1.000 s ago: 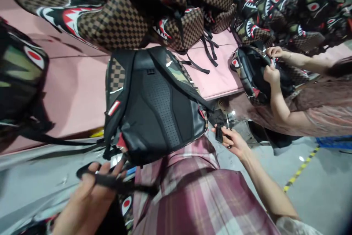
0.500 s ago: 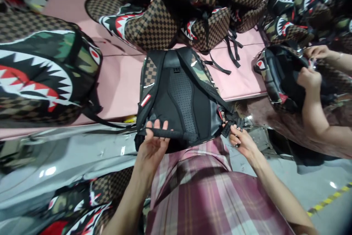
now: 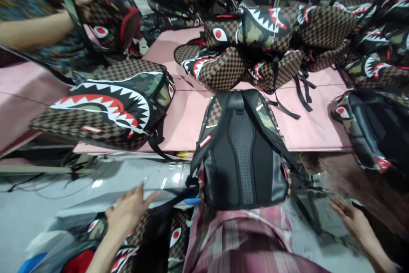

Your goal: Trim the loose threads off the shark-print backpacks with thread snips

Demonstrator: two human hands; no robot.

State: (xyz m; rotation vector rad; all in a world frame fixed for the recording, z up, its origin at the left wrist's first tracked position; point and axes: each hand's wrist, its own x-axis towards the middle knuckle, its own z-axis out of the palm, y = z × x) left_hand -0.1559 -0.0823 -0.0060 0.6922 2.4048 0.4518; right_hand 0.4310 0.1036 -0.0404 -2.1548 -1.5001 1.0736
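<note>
A backpack [image 3: 246, 153] lies over the pink table's front edge with its black padded back and shoulder straps facing up. Its lower end rests against my plaid clothing. My left hand [image 3: 128, 211] is off to the left of it, thumb and fingers apart, holding nothing that I can see. A loose black strap [image 3: 174, 198] trails from the backpack's lower left corner towards that hand. My right hand [image 3: 353, 222], blurred, is apart from the backpack on the right, fingers stretched out. Another loose strap [image 3: 305, 211] hangs between it and the backpack.
A shark-mouth backpack [image 3: 128, 107] lies on the pink table [image 3: 185, 130] to the left. More checkered bags [image 3: 268, 30] are piled at the back. Another backpack [image 3: 377, 132] lies at right. A co-worker's arm [image 3: 38, 30] handles a bag at upper left. Bags [image 3: 177, 237] lie below the table.
Both hands have let go of the backpack's straps and moved outward, away from it. The view has shifted left and up, bringing a co-worker's arms into sight at upper left.
</note>
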